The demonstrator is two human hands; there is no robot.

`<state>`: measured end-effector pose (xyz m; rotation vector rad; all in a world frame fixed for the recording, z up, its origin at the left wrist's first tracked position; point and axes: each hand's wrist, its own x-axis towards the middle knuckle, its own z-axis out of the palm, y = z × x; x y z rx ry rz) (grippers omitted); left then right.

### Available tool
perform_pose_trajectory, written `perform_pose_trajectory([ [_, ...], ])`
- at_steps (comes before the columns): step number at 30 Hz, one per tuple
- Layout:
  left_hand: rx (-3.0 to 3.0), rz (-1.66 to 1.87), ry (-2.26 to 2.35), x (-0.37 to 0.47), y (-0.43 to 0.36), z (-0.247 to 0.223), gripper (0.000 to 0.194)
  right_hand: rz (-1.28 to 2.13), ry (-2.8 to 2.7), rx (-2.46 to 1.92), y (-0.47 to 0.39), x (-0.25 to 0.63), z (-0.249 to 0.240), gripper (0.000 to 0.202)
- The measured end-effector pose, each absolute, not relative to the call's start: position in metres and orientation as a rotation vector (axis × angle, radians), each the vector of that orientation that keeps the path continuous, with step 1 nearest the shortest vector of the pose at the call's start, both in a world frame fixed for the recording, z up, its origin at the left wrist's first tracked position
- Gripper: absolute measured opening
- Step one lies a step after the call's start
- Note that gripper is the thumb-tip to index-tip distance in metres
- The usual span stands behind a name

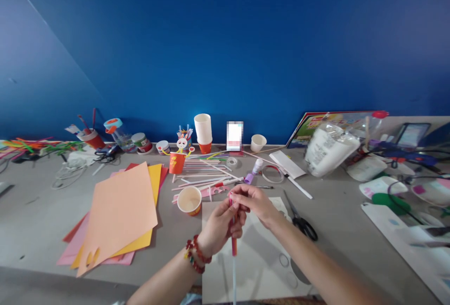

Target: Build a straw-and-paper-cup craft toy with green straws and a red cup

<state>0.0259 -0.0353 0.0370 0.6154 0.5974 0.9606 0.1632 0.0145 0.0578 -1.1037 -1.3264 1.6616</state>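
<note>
Both my hands meet over a white sheet of paper (214, 277). Between them is a slim stick (234, 251), red to orange above and pale, straw-like below; its exact kind is unclear. My left hand (221, 225), with red bead bracelets at the wrist, wraps its fingers around the red part. My right hand (255, 202) pinches the pinkish top end with thumb and fingertips. Left of the hands stands a paper cup (190, 201), its mouth upward. Black-handled scissors (304, 225) lie to the right, partly over the sheet.
Coloured paper sheets (121, 216) are stacked at left. Behind the hands lie several straws (204, 167), a purple cap (249, 179) and a tape roll (272, 174). A rabbit-decorated red cup (176, 162) stands farther back. A plastic-wrapped cup stack (328, 148) leans at right; a blue wall (225, 52) rises behind.
</note>
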Motion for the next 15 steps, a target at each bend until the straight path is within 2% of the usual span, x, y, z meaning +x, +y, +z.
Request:
perform_pose_trajectory([
  [15,0.536,0.886,0.559,0.024,-0.024,0.025,0.032,1.773,-1.324,-1.117,0.021,0.166,0.047,0.032],
])
